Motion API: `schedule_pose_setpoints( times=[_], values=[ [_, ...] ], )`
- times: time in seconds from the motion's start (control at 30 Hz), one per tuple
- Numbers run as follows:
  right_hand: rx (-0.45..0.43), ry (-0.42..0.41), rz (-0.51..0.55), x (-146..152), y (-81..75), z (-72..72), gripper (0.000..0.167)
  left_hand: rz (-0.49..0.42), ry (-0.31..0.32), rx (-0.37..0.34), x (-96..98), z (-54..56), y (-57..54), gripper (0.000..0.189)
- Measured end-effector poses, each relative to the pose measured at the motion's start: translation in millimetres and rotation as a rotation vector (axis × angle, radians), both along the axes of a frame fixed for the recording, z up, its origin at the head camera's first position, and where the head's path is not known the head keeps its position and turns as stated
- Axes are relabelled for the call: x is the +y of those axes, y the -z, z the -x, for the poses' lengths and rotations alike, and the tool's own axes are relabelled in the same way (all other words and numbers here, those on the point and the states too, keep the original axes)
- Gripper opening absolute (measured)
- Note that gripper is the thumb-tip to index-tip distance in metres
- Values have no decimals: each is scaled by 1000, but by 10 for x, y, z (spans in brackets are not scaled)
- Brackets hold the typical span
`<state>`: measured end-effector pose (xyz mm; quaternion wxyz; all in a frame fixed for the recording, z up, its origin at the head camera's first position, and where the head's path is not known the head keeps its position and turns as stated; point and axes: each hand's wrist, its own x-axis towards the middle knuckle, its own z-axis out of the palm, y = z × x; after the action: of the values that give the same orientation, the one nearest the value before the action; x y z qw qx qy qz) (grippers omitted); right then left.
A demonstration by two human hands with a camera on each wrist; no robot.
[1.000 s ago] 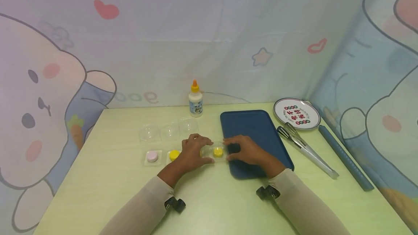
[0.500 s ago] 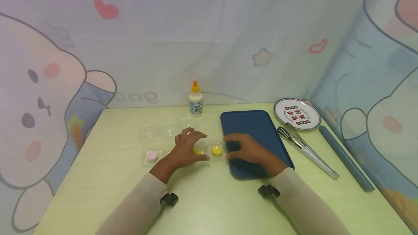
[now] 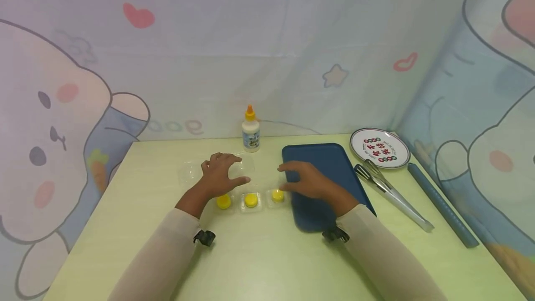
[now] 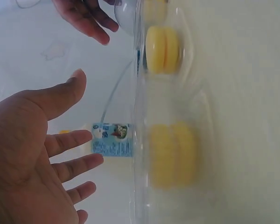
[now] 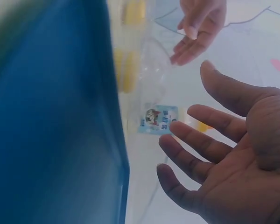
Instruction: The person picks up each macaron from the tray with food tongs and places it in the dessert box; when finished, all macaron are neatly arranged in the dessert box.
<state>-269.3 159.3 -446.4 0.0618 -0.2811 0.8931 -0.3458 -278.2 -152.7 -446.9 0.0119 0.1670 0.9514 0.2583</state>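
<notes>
Three yellow macarons (image 3: 251,200) show in a row of clear plastic boxes (image 3: 262,208) on the table. In the left wrist view two of these macarons (image 4: 163,50) lie beyond the box's clear edge. My left hand (image 3: 217,178), fingers spread, hovers over the left part of the row and holds nothing. It hides the pink macaron at that end. Above the tray's left edge, close to the rightmost box, my right hand (image 3: 307,180) is held with its palm bare in its wrist view. Behind the row are clear domed compartments (image 3: 243,165), partly covered by my left hand.
A dark blue tray (image 3: 322,217) lies right of the boxes. Farther right are a printed white plate (image 3: 379,147), metal tongs (image 3: 394,199) and a long blue-grey stick (image 3: 443,206). At the back stands a glue-type bottle (image 3: 251,134) with an orange tip.
My left hand has moved left and up, off the right end of the row, uncovering the middle yellow macarons and covering the pink one. The right hand has lifted slightly.
</notes>
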Motion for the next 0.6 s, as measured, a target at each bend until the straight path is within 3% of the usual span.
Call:
schedule_pose_setpoints(
  times=[0.3,0.6],
  values=[
    [-35,9,27,-216,-77,128,50,54,-38,-61,-75,197,24,75],
    [-98,55,1,-426,-35,286,53,72,-47,-87,-129,295,39,81]
  ],
)
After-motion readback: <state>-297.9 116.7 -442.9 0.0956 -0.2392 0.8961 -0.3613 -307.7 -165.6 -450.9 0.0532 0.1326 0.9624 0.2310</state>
